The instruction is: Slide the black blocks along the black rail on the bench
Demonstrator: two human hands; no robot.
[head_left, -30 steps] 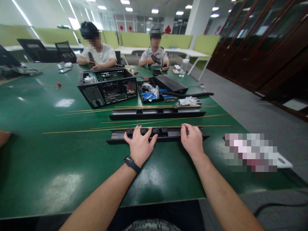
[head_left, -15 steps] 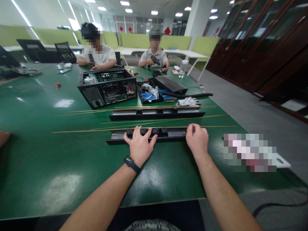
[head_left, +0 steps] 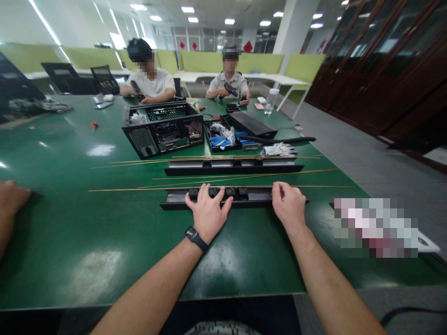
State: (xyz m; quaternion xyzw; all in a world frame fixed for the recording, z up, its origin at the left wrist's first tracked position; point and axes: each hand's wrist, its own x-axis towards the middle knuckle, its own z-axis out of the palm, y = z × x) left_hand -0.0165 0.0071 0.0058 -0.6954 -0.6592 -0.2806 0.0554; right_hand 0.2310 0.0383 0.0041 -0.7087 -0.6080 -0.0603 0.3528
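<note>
A black channel rail (head_left: 258,204) with a metallic inner face lies across the table in front of me. Several small black blocks (head_left: 242,191) sit in its channel. My left hand (head_left: 208,211), wearing a dark watch, rests on the rail with fingers spread over the blocks. At the rail's right end, my right hand (head_left: 289,204) is closed in a pinch on a thin brass-coloured rod (head_left: 324,186), which runs along the rail's far side. The fingertips partly hide the grip. Behind lies a second, similar rail (head_left: 233,170), with more thin rods (head_left: 202,182) between and on top.
Beyond the rails stand an open black computer case (head_left: 164,132), a tray of gloves (head_left: 223,137) and a white glove (head_left: 279,149). A blurred-out flat object (head_left: 375,228) lies right. Another person's hand (head_left: 14,200) reaches in at left. Two people (head_left: 228,83) sit opposite.
The view has shifted slightly left, so everything sits a little further right. The other person's hand at the left shows more. My hands keep their places on the rail and rod.
</note>
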